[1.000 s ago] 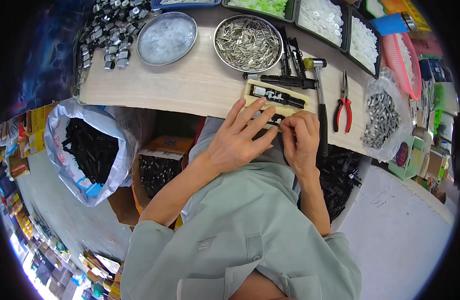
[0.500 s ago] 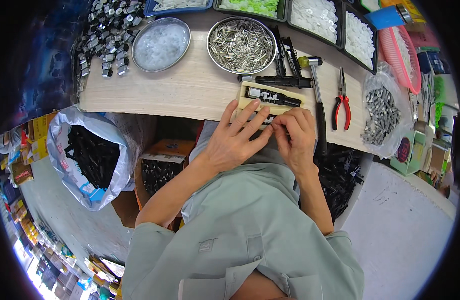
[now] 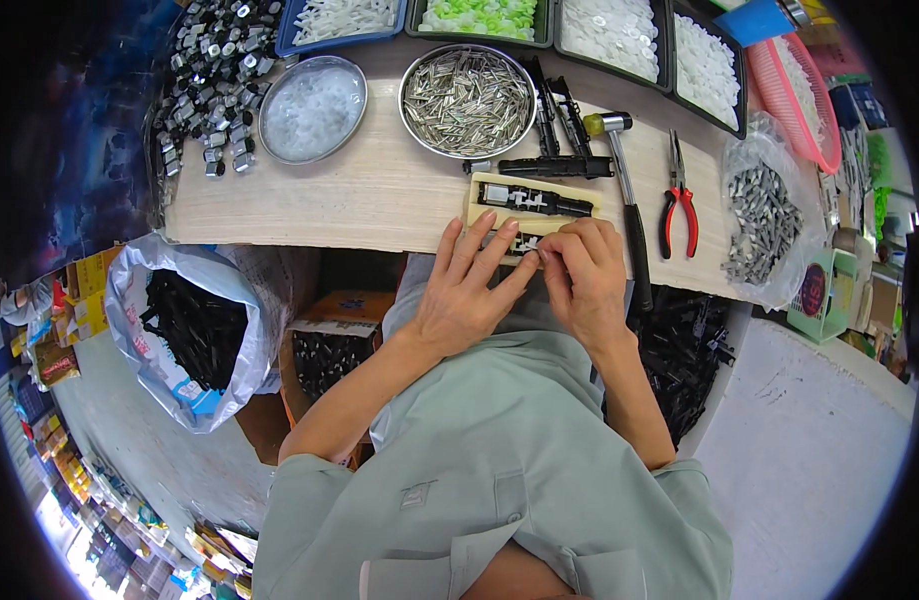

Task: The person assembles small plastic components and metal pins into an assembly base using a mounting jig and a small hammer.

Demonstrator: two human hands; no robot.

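Left hand flat, fingers spread, pinning black part in wooden block at table edge to steady it. Right hand fingertips pinched together on its end. Hammer, pliers within reach.

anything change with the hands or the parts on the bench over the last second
Hardly anything. Both hands stay on the black part at the near edge of the pale wooden block: the left hand lies flat with fingers spread, the right hand pinches at the part's end. Nothing was picked up or let go. The hammer, the red pliers and the round tray of metal pieces stayed put.
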